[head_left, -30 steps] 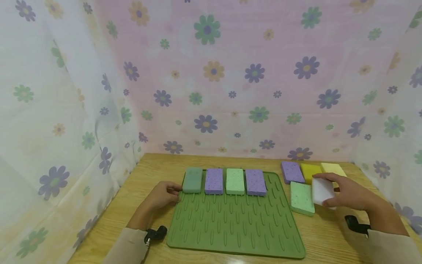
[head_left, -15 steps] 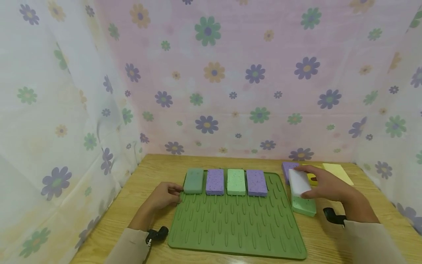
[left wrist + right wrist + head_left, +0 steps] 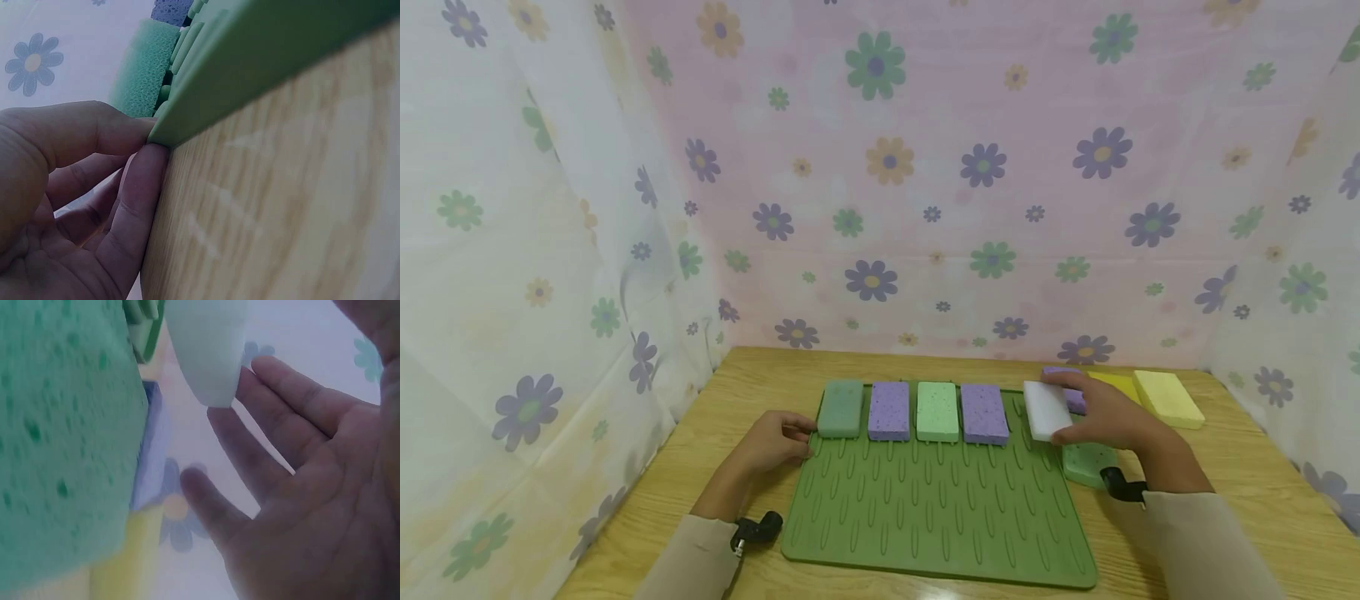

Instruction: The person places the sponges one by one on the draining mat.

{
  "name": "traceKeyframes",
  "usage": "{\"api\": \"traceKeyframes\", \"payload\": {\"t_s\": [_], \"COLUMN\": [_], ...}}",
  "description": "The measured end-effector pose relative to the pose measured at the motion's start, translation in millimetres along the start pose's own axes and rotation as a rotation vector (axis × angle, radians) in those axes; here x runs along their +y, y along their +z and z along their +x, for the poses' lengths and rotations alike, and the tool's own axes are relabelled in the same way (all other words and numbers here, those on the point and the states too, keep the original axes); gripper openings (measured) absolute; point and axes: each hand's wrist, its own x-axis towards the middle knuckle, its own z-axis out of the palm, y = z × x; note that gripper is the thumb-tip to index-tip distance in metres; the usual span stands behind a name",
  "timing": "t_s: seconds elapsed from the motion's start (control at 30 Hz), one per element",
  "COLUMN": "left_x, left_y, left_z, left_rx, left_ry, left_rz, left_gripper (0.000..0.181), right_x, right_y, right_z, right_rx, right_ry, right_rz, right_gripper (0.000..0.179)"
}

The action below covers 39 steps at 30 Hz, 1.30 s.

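My right hand holds a white sponge block between thumb and fingers, over the back right corner of the ridged green mat. In the right wrist view the white block hangs from the fingertips. My left hand pinches the mat's left edge between two digits, beside a dark green sponge. That sponge heads a row on the mat with a purple sponge, a light green sponge and another purple sponge.
Right of the mat lie a light green sponge, partly under my right wrist, a mostly covered purple sponge, a yellow sponge and a pale yellow sponge. Flowered cloth encloses the wooden table at the back and sides.
My right hand has carried the white block leftward, from beside the light green sponge, across it, to over the mat's corner. The left hand has stayed at the mat's edge.
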Motion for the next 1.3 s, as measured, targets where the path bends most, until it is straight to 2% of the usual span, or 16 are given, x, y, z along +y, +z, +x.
{"api": "traceKeyframes", "payload": {"t_s": [0.37, 0.47, 0.8, 1.13, 1.3], "left_x": [-3.2, -4.0, -4.3, -4.8, -5.8], "left_y": [-1.7, -2.1, -1.8, -0.8, -0.8], "left_z": [3.9, 4.0, 3.7, 4.1, 5.1], "left_rx": [-0.006, -0.005, -0.014, -0.002, -0.003], "left_ry": [-0.002, -0.002, 0.006, -0.014, -0.004], "left_rz": [-0.005, -0.003, -0.015, -0.014, -0.010], "left_gripper": [0.040, 0.039, 0.041, 0.039, 0.039], "right_x": [0.6, 0.1, -2.4, -0.1, 2.7], "right_y": [17.8, 20.7, 28.1, 32.2, 33.9], "right_z": [11.9, 12.8, 15.9, 18.6, 19.3], "right_rx": [0.021, 0.028, -0.019, -0.041, -0.048], "right_ry": [-0.004, 0.018, 0.047, 0.050, 0.049], "right_rz": [-0.046, -0.036, -0.005, -0.021, -0.052], "right_gripper": [0.097, 0.098, 0.101, 0.104, 0.104]}}
